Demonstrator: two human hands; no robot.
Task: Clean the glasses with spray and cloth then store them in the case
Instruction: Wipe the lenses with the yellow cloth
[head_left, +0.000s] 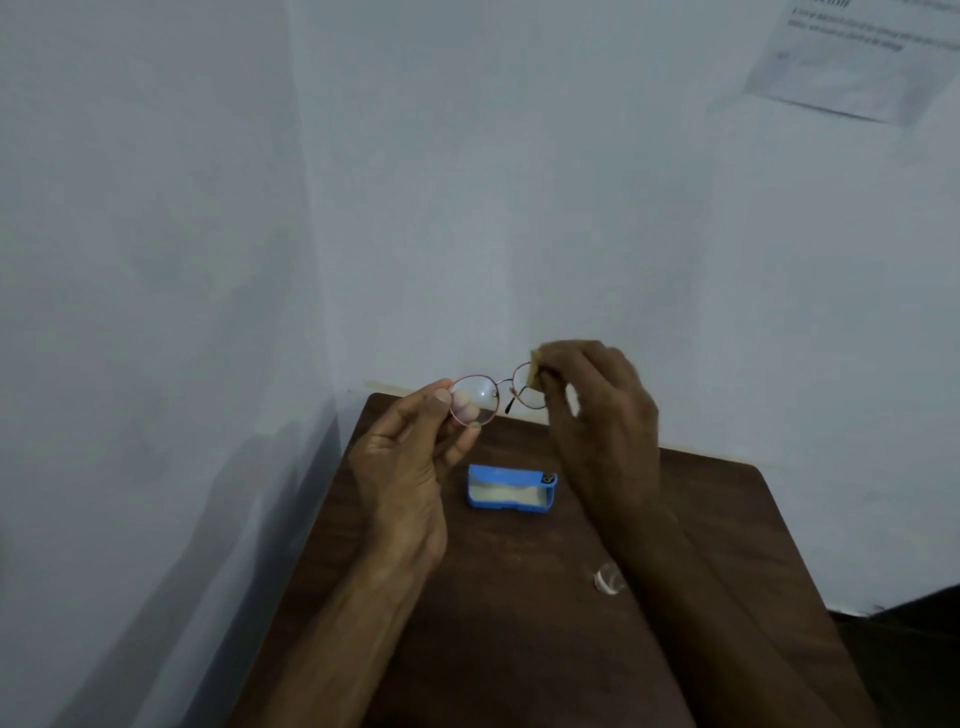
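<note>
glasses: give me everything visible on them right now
The glasses are round, with a thin, reddish wire frame that looks like metal, clear lenses and a slim bridge. They are held up in the air above the far end of the table, past the open blue case. The left hand pinches the left lens rim, fingertips showing through the lens. The right hand presses a small tan cloth on the right lens. One dark temple tip hangs below the bridge.
</note>
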